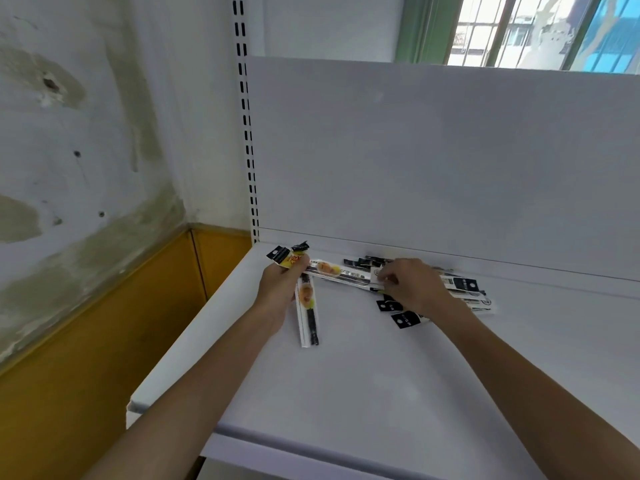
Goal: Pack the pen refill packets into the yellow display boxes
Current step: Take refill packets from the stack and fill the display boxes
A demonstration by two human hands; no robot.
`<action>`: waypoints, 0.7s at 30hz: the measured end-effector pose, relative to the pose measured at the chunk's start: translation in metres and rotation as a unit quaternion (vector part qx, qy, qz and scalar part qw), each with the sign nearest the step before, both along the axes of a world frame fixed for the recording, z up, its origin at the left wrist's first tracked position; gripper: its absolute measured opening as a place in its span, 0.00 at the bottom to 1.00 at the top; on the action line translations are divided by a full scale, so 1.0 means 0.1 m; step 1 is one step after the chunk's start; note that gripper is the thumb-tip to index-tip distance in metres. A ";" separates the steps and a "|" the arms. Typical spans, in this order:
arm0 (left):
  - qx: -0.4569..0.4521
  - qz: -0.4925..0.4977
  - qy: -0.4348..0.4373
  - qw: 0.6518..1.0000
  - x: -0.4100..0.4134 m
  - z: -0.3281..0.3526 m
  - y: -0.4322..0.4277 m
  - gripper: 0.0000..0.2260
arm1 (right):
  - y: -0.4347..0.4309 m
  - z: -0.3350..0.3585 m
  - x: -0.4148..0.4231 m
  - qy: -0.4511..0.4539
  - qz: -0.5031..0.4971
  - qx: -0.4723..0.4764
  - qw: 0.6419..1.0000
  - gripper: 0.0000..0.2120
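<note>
Room-wise: the near half of the shelf (381, 393) is bare white surface, so coming in over the front edge is wide open, and the right side is too. Everything in the way is bunched at the back. The packets (460, 289) lie in a loose pile near the foot of the back panel (433, 161), which rises straight up and closes that side off. The right hand (412, 285) sits on top of the pile. The left hand (280, 289) grips a few packets just beside it, one dangling onto the shelf, with only a narrow gap between the hands. The slotted upright (247, 133) marks the back left corner, and past the left edge it's open air over to the wall (86, 168)
</note>
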State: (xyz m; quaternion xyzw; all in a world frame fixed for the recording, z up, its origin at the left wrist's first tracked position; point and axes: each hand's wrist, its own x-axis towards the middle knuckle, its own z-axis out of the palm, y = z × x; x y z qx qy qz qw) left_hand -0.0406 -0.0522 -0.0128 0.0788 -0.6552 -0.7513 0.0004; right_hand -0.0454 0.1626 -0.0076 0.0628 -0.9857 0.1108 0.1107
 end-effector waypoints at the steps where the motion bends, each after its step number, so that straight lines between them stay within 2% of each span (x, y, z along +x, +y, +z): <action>1: 0.023 0.001 -0.006 1.000 -0.01 0.01 -0.01 0.04 | -0.01 0.00 0.01 0.014 0.002 0.005 1.000 0.10; 4: 0.115 -0.001 -0.011 0.993 -0.05 0.04 -0.06 0.04 | -0.03 -0.04 -0.02 0.027 0.006 0.038 0.999 0.10; 7: 0.153 0.008 -0.003 0.988 -0.05 0.09 -0.07 0.04 | -0.06 -0.04 -0.04 -0.003 0.005 0.031 1.000 0.13; 8: 0.152 0.018 -0.002 0.988 -0.04 0.11 -0.07 0.03 | -0.07 -0.04 -0.05 -0.007 0.009 0.030 0.999 0.13; 10: 0.089 0.034 0.008 0.995 -0.02 0.13 -0.07 0.04 | -0.08 0.00 -0.05 -0.009 0.011 0.015 1.000 0.11; 12: 0.033 0.030 0.023 0.999 -0.01 0.13 -0.07 0.05 | -0.08 0.05 -0.04 -0.023 0.011 -0.053 0.998 0.10; 14: 0.035 0.014 0.027 0.999 0.00 0.13 -0.06 0.05 | -0.08 0.10 -0.05 -0.036 0.024 -0.144 0.989 0.08; 16: 0.040 -0.011 0.021 0.999 0.01 0.15 -0.04 0.05 | -0.10 0.17 -0.07 -0.041 0.037 -0.194 0.979 0.07; 18: 0.044 -0.038 -0.002 0.998 0.02 0.17 -0.03 0.06 | -0.13 0.24 -0.08 -0.013 0.042 -0.207 0.977 0.06; 21: 0.079 -0.077 -0.033 0.993 0.05 0.22 0.01 0.10 | -0.19 0.35 -0.08 0.109 0.049 -0.195 0.974 0.09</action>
